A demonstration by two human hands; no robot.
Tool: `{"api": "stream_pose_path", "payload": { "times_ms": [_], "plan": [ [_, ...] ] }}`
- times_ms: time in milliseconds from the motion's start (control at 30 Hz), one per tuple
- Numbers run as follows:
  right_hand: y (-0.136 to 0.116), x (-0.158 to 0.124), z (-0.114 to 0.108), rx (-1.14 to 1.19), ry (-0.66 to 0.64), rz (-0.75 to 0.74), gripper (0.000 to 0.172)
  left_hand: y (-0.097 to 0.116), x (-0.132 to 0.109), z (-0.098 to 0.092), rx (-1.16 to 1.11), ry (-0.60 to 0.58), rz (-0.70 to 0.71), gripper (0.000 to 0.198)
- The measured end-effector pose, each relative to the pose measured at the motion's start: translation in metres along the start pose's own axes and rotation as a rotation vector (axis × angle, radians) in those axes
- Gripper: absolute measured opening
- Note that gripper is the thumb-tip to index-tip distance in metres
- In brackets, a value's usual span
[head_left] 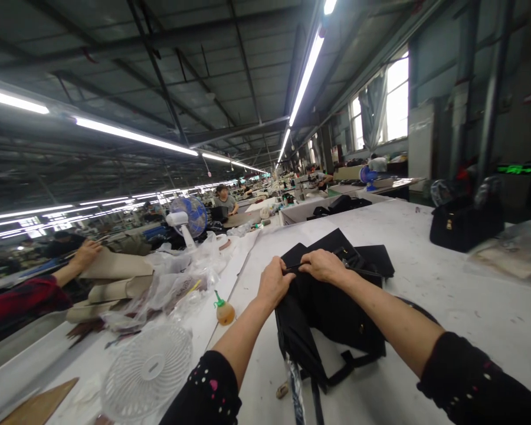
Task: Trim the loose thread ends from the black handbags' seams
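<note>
A black bag (331, 313) lies on the white worktable (446, 295) in front of me, with black straps trailing toward the near edge. My left hand (274, 283) is closed on the bag's upper left edge. My right hand (323, 265) is closed on the same edge just to the right, fingers curled over the black material. Flat black panels (371, 257) lie under and behind the bag.
A small amber bottle with a green cap (225, 311) stands left of the bag. A white fan (148, 370) lies at the near left, beside clear plastic bags (177, 277). A co-worker's hand (85, 255) rests on tan pieces at left. Another black bag (464, 224) sits far right.
</note>
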State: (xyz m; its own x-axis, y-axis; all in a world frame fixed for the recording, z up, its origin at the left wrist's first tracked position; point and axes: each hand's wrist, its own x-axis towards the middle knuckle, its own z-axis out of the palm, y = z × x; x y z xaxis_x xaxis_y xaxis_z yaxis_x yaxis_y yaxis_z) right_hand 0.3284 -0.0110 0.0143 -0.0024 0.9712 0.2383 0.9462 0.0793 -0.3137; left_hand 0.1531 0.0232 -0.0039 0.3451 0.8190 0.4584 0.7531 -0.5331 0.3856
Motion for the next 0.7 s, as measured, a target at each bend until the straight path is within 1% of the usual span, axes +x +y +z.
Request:
{"api": "stream_pose_path", "payload": {
  "times_ms": [67, 100, 233, 300, 433, 567, 633, 700],
  "plan": [
    [0.005, -0.002, -0.004, 0.009, -0.010, -0.023, 0.024, -0.002, -0.003, -0.004, -0.054, -0.013, -0.009, 0.039],
    [0.010, -0.004, -0.007, 0.010, -0.016, -0.023, 0.023, -0.004, -0.003, -0.006, -0.077, -0.044, -0.011, 0.042],
    [0.028, -0.010, -0.015, 0.005, -0.036, 0.009, 0.019, -0.009, 0.002, -0.009, -0.204, -0.239, -0.026, 0.034],
    [0.034, -0.011, -0.015, 0.015, -0.039, 0.038, 0.020, -0.010, 0.008, -0.007, -0.256, -0.286, -0.027, 0.030],
    [0.037, -0.009, -0.011, 0.023, -0.020, 0.080, 0.022, -0.012, 0.015, 0.002, -0.256, -0.293, 0.016, 0.026],
    [0.034, -0.005, -0.007, 0.060, 0.009, 0.032, 0.022, -0.013, 0.015, 0.008, -0.197, -0.236, 0.061, 0.022],
    [0.032, -0.003, -0.006, 0.067, 0.002, 0.007, 0.020, -0.013, 0.015, 0.009, -0.171, -0.209, 0.076, 0.019],
    [0.029, -0.002, -0.005, 0.046, -0.008, 0.016, 0.022, -0.012, 0.016, 0.009, -0.146, -0.188, 0.094, 0.020]
  ]
}}
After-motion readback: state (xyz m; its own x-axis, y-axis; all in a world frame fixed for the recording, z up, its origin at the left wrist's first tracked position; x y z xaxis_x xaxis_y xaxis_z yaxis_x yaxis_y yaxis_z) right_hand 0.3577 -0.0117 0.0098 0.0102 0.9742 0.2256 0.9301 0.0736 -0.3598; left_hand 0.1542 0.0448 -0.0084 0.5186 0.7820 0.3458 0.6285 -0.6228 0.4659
